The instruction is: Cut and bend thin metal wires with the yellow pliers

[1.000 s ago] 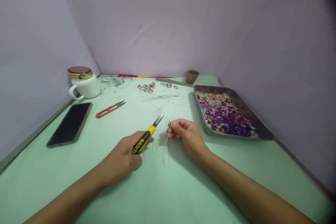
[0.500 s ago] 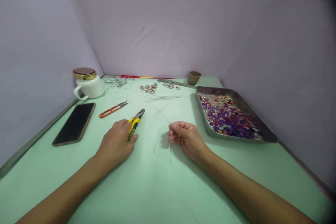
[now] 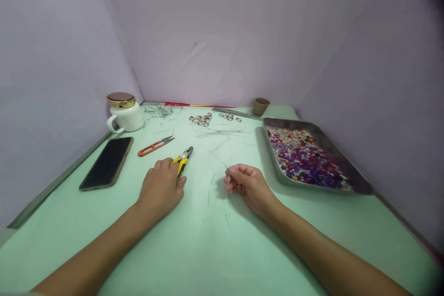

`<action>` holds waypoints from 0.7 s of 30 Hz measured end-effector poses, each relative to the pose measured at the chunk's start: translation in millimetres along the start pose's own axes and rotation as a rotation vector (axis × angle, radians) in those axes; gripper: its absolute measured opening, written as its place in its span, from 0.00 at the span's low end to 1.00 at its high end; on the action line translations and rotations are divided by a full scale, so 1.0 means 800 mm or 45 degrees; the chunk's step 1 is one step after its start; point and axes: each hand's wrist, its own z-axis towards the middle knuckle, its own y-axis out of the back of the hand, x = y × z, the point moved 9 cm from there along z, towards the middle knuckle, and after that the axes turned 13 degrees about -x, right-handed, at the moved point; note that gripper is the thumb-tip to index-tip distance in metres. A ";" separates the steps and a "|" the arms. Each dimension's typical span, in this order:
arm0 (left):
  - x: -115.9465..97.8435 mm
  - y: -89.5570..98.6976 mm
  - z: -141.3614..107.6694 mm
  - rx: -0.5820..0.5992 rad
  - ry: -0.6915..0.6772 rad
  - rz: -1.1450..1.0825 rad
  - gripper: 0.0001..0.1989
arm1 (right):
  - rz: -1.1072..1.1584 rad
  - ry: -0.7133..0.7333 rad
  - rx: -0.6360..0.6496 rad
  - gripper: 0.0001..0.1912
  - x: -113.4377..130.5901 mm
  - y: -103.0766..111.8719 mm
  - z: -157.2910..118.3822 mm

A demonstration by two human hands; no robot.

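Observation:
My left hand lies palm down over the yellow-and-black handles of the pliers, fingers wrapped on them; the metal jaws point away to the upper right. Between the thumb and forefinger of my right hand thin wires are pinched, some hanging down toward the table and one reaching to the upper left. A few loose wire pieces lie between the two hands. Orange thread snips rest beyond my left hand.
On the left are a phone and a white lidded mug. Wire scraps, red-and-clear beaded pieces, straight wires and a brown cup lie farther back. A metal tray of beads stands right.
The whole view has shifted slightly, so everything appears a little to the right and lower. My left hand covers more of the pliers' handles; my right hand still pinches the wires.

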 end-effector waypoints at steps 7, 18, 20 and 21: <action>-0.002 0.001 -0.001 -0.003 -0.012 0.010 0.15 | -0.028 0.010 0.005 0.13 -0.001 -0.002 0.001; -0.003 0.000 -0.001 -0.020 0.002 0.039 0.15 | -0.063 0.015 0.014 0.13 -0.002 -0.002 -0.001; -0.004 0.000 -0.001 -0.024 -0.002 0.045 0.15 | -0.069 0.023 0.018 0.13 -0.001 -0.003 -0.001; -0.005 0.001 -0.001 -0.025 -0.007 0.047 0.15 | -0.071 0.027 0.021 0.13 -0.001 -0.003 -0.001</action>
